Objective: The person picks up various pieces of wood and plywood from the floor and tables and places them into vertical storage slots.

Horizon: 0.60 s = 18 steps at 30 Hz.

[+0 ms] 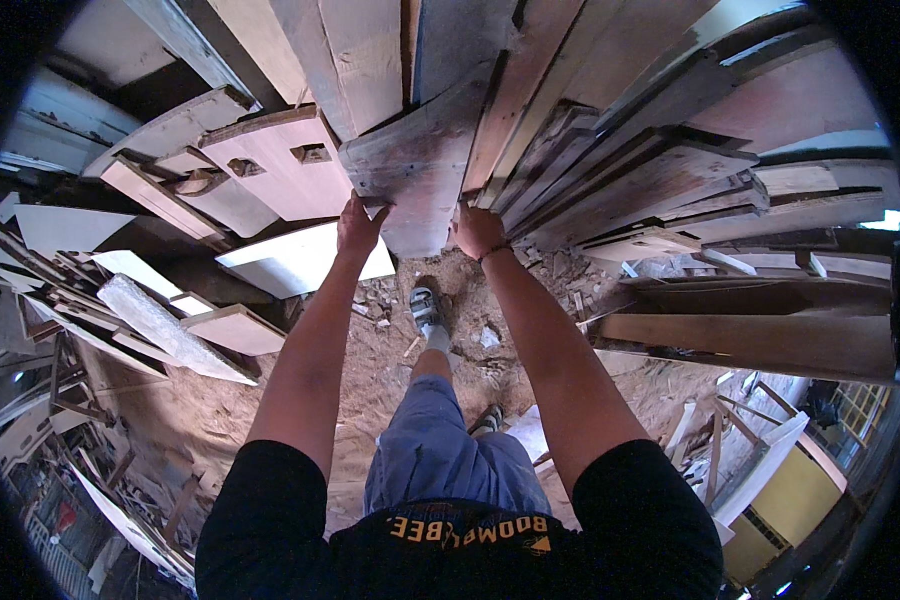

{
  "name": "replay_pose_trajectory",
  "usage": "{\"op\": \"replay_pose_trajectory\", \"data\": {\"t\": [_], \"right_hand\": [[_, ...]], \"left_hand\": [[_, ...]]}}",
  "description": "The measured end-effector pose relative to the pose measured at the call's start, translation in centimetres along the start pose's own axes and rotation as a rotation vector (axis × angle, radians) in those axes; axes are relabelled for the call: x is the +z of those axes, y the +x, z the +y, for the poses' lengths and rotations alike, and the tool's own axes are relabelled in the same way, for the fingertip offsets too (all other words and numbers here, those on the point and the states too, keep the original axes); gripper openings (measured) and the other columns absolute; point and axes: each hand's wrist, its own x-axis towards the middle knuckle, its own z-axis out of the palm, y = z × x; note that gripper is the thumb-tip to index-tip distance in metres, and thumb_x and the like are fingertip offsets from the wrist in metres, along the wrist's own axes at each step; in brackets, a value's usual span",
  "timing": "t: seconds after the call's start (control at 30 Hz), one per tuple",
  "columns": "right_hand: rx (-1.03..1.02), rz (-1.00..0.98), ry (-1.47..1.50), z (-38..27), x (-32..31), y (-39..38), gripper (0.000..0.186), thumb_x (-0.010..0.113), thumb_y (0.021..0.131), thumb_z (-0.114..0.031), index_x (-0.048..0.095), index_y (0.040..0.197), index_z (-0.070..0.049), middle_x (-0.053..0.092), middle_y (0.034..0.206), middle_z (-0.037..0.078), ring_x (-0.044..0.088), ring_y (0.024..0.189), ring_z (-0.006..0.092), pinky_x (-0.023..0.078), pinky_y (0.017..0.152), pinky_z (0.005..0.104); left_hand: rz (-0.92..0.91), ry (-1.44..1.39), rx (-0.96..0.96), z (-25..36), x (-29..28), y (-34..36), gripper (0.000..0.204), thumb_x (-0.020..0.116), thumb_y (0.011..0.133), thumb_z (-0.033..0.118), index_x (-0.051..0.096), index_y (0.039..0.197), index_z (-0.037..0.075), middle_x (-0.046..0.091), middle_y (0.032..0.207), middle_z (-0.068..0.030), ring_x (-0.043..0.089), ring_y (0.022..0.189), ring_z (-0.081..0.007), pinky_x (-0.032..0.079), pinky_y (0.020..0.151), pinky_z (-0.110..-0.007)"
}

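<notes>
A worn grey-brown wooden board (420,165) stands upright in front of me, leaning with other boards behind it. My left hand (358,226) is closed on its left edge, thumb toward the board's face. On the opposite edge, my right hand (478,230) grips with curled fingers; a dark band circles that wrist. The board's lower end comes down close to the littered floor, just ahead of my front foot. Left of it leans a pale panel with two cut-out holes (280,165), and a white panel (290,262) lies below that one.
Many planks (650,190) lean in a stack on the right, beside a long wooden box-like piece (740,325). Offcuts and a rough whitish slab (165,325) lie to the left. Sawdust and wood scraps cover the floor (370,350). A yellow cabinet-like piece (790,495) stands at the lower right.
</notes>
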Motion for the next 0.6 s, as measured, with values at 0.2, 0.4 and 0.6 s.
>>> {"op": "replay_pose_trajectory", "data": {"t": [0.2,0.4,0.6], "right_hand": [[-0.053,-0.064,0.069,2.3,0.5,-7.9,0.041,0.059,0.089,-0.036,0.058,0.117,-0.005,0.069,0.093,0.019,0.067,0.087,0.0353,0.054,0.075,0.0485],[0.006,-0.534,0.070,8.4,4.9,-22.7,0.050,0.055,0.087,-0.038,0.055,0.123,-0.003,0.066,0.105,0.024,0.065,0.099,0.0387,0.052,0.085,0.0506],[0.198,-0.575,0.191,13.3,3.6,-36.7,0.041,0.060,0.089,-0.041,0.056,0.114,-0.008,0.067,0.098,0.026,0.065,0.095,0.0435,0.052,0.084,0.0518]], "left_hand": [[-0.062,0.153,-0.101,-0.5,0.5,0.2,0.088,0.067,0.086,0.047,0.030,0.138,-0.013,0.064,0.106,-0.0272,0.062,0.101,-0.0421,0.050,0.085,-0.048],[-0.075,0.292,-0.140,1.8,1.0,-0.5,0.079,0.068,0.085,0.046,0.034,0.137,-0.003,0.065,0.101,-0.0284,0.064,0.097,-0.0433,0.053,0.081,-0.049],[-0.030,0.112,-0.137,2.0,0.6,-1.3,0.061,0.068,0.086,0.042,0.040,0.128,0.007,0.066,0.102,-0.0284,0.064,0.098,-0.0461,0.052,0.082,-0.053]]}}
